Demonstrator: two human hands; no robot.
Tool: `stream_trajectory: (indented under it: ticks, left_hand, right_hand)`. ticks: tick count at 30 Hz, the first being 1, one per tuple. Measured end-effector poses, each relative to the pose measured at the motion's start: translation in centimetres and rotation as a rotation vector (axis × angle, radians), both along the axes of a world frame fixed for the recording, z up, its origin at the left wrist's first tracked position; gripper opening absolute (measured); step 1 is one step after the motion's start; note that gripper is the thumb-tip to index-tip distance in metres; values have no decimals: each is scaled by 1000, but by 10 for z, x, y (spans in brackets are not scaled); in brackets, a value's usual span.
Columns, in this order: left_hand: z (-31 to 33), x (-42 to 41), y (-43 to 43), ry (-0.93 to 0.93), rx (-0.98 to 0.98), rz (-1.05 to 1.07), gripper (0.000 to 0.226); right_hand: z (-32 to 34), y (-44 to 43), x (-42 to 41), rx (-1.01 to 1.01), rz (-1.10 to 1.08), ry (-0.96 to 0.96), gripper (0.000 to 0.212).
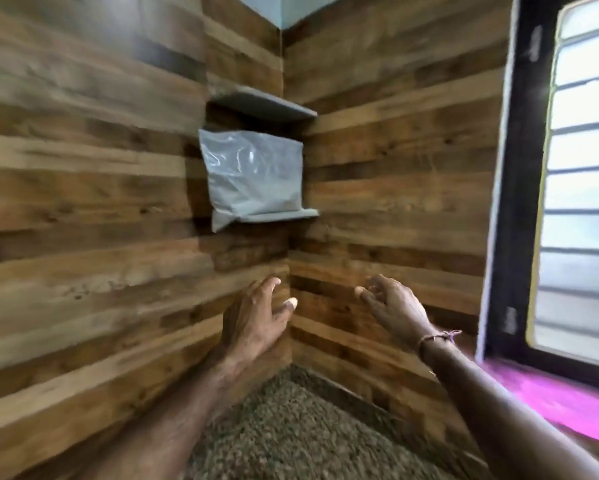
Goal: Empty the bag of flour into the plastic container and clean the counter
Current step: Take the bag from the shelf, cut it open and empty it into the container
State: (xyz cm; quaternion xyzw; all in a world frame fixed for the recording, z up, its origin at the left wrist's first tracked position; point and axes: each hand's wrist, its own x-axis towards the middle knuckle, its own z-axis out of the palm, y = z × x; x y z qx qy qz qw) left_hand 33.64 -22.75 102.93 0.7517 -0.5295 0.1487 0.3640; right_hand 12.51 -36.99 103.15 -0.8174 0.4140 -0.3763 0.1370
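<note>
1. The bag of flour (251, 176) stands upright on the lower corner shelf (284, 214), in the corner where the two wood-panelled walls meet. It is a clear plastic bag, sealed as far as I can see, and pale flour fills most of it; the upper part is crinkled and shiny.
2. The bag's lower left corner hangs over the front edge of the lower corner shelf, and its left side overlaps the left wall (83, 202).
3. Above the bag an upper corner shelf (266, 103) of the same grey juts out; I cannot see anything on it from below.
4. My left hand (253, 327) is raised below the bag, well apart from it, fingers spread and curled, holding nothing.
5. My right hand (393, 306) is up beside it, near the right wall (395, 168), fingers likewise loose and open, empty. A thin thread bracelet (436, 337) sits on that wrist.
6. Both hands are blurred, so finer finger detail is unclear.
7. Beneath my forearms lies a speckled brown-grey counter (291, 427) running into the corner.
8. To the right is a dark-framed window (582, 174) with horizontal bars, and a bright pink sill (561, 403) below it.
</note>
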Motion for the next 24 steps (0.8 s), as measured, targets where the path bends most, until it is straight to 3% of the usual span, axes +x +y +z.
stream_trajectory:
  ticks: [7,12,19,24]
  left_hand:
    - [96,106,-49,-29,-120,83,58]
    - [161,170,-94,-33,-273,47,62]
    - [244,245,-147,-293,-404,228,82]
    - [289,274,-162,-327,-316,183,62]
  right_hand:
    - [96,-61,119,-23,136,-99,37]
    - [158,-108,194,-79,141,-135,46]
    - [246,-190,280,-239,119,-70,61]
    - [305,-225,308,-394,73,40,71]
